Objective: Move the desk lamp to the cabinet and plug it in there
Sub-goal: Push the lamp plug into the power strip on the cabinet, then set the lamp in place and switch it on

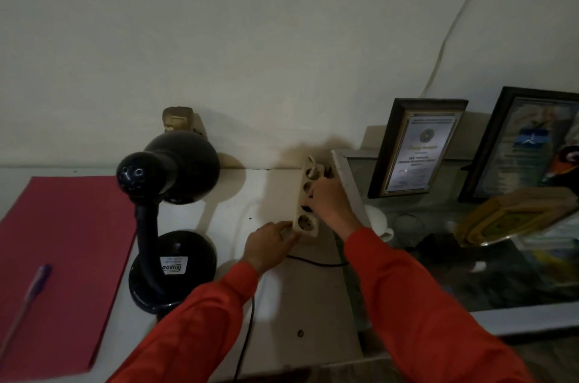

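Note:
The black desk lamp (170,226) stands on the white cabinet top (275,288), its shade turned toward the wall and unlit. Its black cord (247,329) runs down past the front edge and across to the right. A cream power strip (306,200) lies tilted near the wall. My left hand (269,244) grips the strip's near end. My right hand (329,200) is closed over a dark plug (305,208) at one of the strip's middle sockets; the plug is mostly hidden by my fingers.
A red folder (62,257) with a purple pen (28,298) lies at the left. To the right sits a glass-topped section with two framed certificates (413,150), a white cup (380,222) and a yellow box (513,216). A white cable (451,34) runs up the wall.

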Demonstrator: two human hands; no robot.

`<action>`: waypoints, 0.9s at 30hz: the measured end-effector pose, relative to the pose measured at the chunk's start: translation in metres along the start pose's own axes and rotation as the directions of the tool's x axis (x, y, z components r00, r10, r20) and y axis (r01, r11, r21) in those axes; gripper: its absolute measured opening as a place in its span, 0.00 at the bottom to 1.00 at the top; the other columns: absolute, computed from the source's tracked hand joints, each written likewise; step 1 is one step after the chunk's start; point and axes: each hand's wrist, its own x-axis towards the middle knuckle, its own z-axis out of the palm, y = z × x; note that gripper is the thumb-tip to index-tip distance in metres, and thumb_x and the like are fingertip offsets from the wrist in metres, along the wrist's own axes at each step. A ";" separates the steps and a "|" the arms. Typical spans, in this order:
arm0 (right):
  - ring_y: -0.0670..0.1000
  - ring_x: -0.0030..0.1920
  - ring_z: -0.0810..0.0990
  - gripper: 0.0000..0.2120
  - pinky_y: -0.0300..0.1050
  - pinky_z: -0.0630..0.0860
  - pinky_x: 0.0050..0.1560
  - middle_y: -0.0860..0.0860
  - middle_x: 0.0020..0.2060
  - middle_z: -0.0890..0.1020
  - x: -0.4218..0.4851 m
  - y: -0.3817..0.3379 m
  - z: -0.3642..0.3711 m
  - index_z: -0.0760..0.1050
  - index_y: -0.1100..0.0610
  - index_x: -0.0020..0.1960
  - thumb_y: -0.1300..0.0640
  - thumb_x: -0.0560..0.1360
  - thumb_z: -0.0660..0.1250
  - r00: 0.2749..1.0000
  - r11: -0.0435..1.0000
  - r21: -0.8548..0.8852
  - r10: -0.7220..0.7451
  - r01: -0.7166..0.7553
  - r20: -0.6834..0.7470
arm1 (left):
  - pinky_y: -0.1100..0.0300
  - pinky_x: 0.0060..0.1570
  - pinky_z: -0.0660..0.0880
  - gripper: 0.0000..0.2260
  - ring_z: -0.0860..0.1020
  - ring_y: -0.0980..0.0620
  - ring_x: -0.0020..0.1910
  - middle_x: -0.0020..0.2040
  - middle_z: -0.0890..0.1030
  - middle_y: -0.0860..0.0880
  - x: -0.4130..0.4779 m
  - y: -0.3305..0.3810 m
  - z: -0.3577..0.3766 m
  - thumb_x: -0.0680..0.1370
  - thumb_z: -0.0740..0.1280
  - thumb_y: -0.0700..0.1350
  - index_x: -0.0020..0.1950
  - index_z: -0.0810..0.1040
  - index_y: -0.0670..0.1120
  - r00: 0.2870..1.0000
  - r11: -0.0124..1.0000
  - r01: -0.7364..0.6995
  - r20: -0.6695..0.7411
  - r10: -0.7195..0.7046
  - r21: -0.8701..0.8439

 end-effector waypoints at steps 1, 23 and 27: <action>0.57 0.46 0.82 0.07 0.44 0.75 0.39 0.60 0.46 0.83 -0.001 0.000 -0.001 0.77 0.64 0.42 0.61 0.75 0.66 1.000 0.999 -0.032 -0.012 0.012 0.013 | 0.52 0.52 0.76 0.21 0.79 0.44 0.53 0.54 0.81 0.43 -0.001 0.000 -0.001 0.77 0.58 0.62 0.63 0.75 0.52 1.000 1.000 0.000 0.005 0.000 -0.002; 0.55 0.62 0.75 0.23 0.40 0.69 0.62 0.58 0.63 0.76 -0.126 -0.115 0.092 0.71 0.60 0.68 0.63 0.73 0.65 0.920 0.884 0.379 -0.355 0.274 0.163 | 0.74 0.50 0.69 0.10 0.73 0.63 0.48 0.50 0.76 0.53 -0.178 -0.084 -0.109 0.77 0.62 0.40 0.55 0.79 0.44 0.916 0.916 -0.402 -0.020 0.402 -0.002; 0.53 0.67 0.70 0.31 0.37 0.65 0.65 0.55 0.67 0.70 -0.146 -0.124 0.108 0.66 0.56 0.71 0.61 0.69 0.67 0.931 0.877 0.420 -0.326 0.234 0.162 | 0.65 0.42 0.74 0.07 0.79 0.54 0.41 0.45 0.82 0.51 -0.205 -0.113 -0.114 0.73 0.66 0.38 0.46 0.82 0.46 0.899 0.912 -0.402 -0.155 0.409 0.079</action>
